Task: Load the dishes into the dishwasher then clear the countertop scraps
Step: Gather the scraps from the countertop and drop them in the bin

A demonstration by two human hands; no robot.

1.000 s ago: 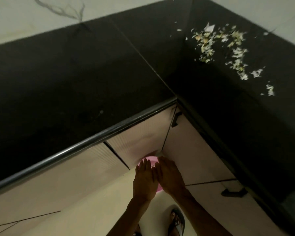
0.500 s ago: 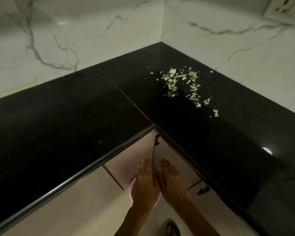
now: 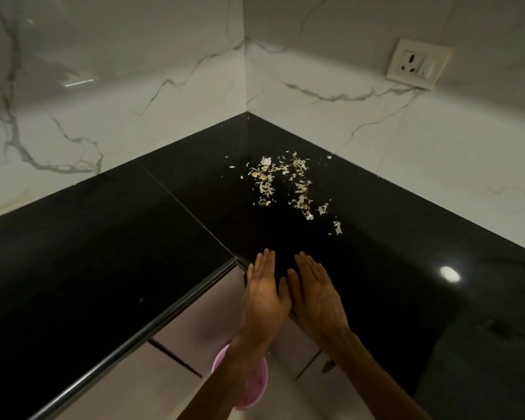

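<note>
Scraps (image 3: 285, 184) lay scattered on the black table (image 3: 103, 253), deep in the corner where the two marble walls met, well apart from both hands. A second before, the hands had been low, down by the cabinet fronts and over the pink bin (image 3: 249, 386) on the floor. Now they had risen to the inner corner of the table edge. The left hand (image 3: 262, 294) and the right hand (image 3: 314, 294) were side by side, nearly touching, fingers straight and close together, holding nothing. They reached over the edge with the fingertips pointing toward the scraps.

The pile itself looked unchanged in shape, so nothing seemed to have been swept yet. That rise from the bin to the table probably marked the start of the clearing step: flat hands ready to gather the bits and pull them toward the edge, where the bin waited below. No dishes or dishwasher were in sight, so that part could not be judged. A wall socket (image 3: 417, 63) sat on the right wall.
</note>
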